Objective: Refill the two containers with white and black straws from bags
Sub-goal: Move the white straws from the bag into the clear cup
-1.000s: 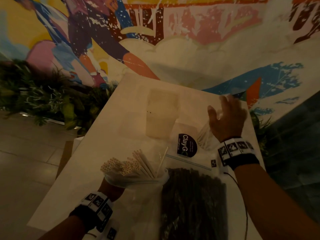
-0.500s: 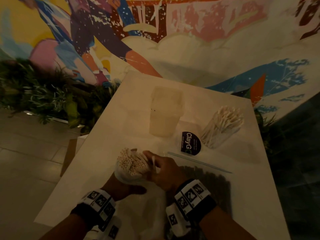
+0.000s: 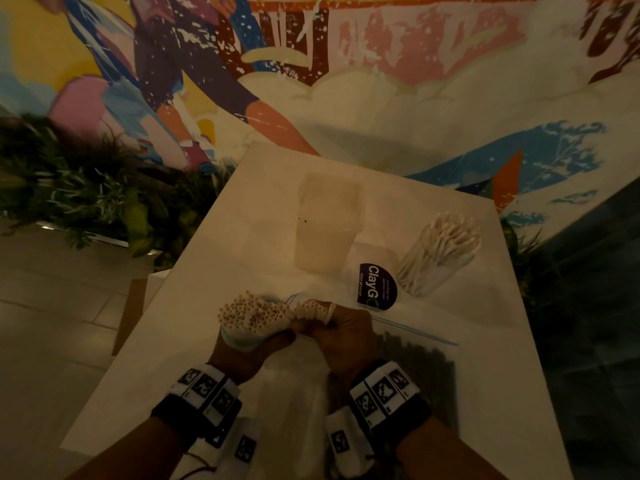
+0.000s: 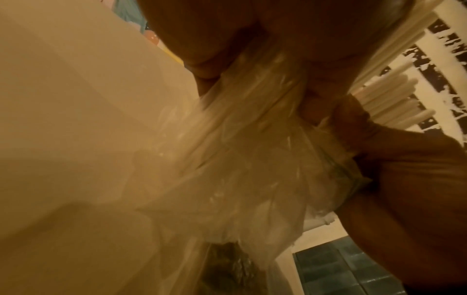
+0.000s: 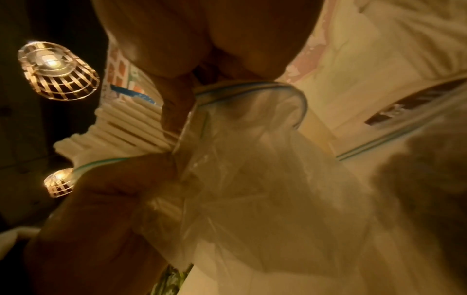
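- Gripping the clear zip-top plastic bag point(image 3: 242, 341) just below its mouth, the left hand point(image 3: 239, 355) holds it upright over the near part of the white surface point(image 3: 207, 265), as it did half a second ago; the bag's bundle of white paper straws point(image 3: 252, 311) stands out of the opening.
- The right hand point(image 3: 341, 341), reaching into the bundle half a second ago, now has its fingers curled around a small separate cluster of white straws point(image 3: 311, 308), just right of the main bundle and touching it.
- Under the right wrist, a second clear bag of black straws point(image 3: 415, 362) lies flat where it was.
- Farther back, a dark round sticker with white lettering point(image 3: 375, 287) lies on the surface.
- Beyond it, the tall frosted plastic container point(image 3: 327, 223) stands upright, and the clear round container holding white straws point(image 3: 438, 251) leans to its right; neither has moved.
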